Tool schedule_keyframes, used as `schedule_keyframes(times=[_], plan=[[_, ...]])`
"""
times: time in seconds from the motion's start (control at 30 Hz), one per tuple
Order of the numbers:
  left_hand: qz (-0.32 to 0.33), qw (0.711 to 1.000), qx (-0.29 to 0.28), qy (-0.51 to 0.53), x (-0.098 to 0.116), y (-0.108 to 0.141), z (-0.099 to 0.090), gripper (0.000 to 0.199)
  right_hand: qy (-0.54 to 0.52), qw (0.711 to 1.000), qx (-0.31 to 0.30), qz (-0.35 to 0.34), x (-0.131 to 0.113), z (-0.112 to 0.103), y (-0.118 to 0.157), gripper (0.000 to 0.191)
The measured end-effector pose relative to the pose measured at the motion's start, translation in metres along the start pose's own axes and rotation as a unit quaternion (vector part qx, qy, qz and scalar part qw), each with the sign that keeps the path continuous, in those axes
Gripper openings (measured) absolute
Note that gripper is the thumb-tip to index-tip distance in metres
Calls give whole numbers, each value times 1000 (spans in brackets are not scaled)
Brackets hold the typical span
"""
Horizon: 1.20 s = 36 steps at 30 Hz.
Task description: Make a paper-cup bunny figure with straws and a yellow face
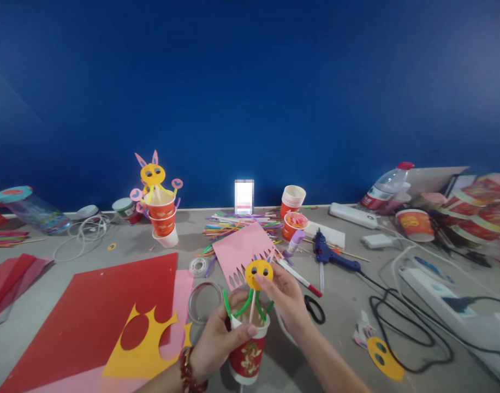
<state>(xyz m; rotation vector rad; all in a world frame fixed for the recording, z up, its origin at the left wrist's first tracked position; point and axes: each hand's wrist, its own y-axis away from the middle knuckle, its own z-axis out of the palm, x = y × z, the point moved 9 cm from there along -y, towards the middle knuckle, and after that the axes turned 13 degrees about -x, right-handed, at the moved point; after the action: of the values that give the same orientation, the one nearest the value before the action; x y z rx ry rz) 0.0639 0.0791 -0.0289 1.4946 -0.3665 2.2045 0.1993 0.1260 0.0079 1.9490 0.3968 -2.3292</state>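
My left hand (223, 341), with a beaded bracelet on its wrist, wraps round a red and white paper cup (245, 357). Green pipe cleaners (242, 311) bend over the cup's rim, and a white stick (253, 305) stands up out of it. On top of the stick is a yellow paper face (256, 274) with eyes and small pointed ears. My right hand (286, 295) pinches this face, its thumb in front and the fingers partly hidden behind. The cup is roughly upright just above the table's front part.
Red foam sheet (90, 311) and yellow cut-out sheet (147, 344) lie left. A stacked-cup figure (162, 210) stands behind them. At right are a blue glue gun (332, 254), black cable (414, 333), power strip (450, 311) and another yellow face (383, 357). A pink sheet (242, 251) lies centrally.
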Motion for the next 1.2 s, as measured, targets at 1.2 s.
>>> schedule_keyframes(times=[1.2], plan=[[18, 998, -18, -54, -1, 3, 2, 55, -72, 997, 9, -7, -21, -7, -1, 23]])
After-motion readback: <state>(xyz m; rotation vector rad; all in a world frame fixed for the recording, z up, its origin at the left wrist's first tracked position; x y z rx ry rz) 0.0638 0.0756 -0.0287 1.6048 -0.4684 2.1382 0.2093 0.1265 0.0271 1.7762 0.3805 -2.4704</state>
